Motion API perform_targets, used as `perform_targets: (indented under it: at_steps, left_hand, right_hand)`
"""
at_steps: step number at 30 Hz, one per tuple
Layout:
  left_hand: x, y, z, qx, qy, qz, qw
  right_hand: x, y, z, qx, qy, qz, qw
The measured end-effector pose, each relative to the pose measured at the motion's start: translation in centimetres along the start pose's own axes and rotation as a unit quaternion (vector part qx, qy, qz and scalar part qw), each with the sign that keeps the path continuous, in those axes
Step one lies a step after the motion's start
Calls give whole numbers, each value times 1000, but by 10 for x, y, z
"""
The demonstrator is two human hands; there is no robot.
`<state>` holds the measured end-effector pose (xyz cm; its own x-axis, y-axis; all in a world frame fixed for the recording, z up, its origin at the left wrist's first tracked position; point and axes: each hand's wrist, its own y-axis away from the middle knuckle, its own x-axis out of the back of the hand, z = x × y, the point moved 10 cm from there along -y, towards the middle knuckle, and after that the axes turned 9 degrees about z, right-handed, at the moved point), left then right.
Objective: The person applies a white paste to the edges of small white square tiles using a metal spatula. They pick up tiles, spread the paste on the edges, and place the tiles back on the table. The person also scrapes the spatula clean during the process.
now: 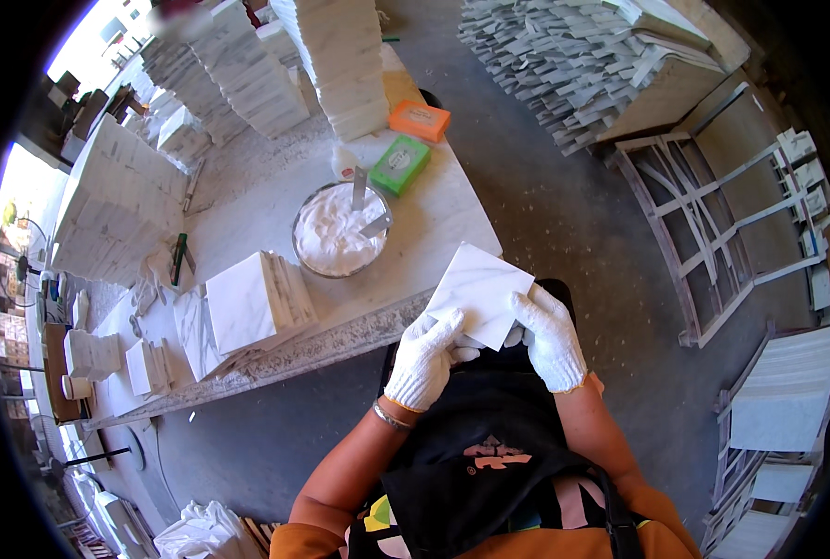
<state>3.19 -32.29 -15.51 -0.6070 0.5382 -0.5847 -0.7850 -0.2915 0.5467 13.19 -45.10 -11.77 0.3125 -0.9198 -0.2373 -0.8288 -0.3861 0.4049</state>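
A square white marble tile [482,285] with faint grey veins is held between my two hands, over my lap just off the table's corner. My left hand [424,361], in a white knit glove, pinches its lower left edge with the thumb on top. On the opposite edge my right hand [549,337], gloved the same way, grips with the thumb on the face and the fingers beneath. Left of the tile, on the table, stands a metal bowl [296,244] of white paste [336,228] with two flat metal blades [359,189] stuck in it.
Stacked tiles [252,303] stand at the front edge of the marble-topped table [415,252]. Green [400,165] and orange [421,120] boxes and a small white bottle [344,163] sit beyond the bowl. Tall tile stacks [117,200] line the back. A metal frame [704,224] stands on the right.
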Motion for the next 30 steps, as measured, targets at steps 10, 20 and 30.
perform_targets:
  at_steps: [10,20,30]
  left_hand:
    - [-4,-3,6,-10,47,-17,999]
    - [-7,-1,0,-6,78,-38,996]
    - [0,5,10,-11,25,-38,999]
  right_hand:
    - [-13,27,-5,207,371,18,905]
    - [-32,49,-60,442,470,109,756]
    - [32,30,-62,247,259,76,931]
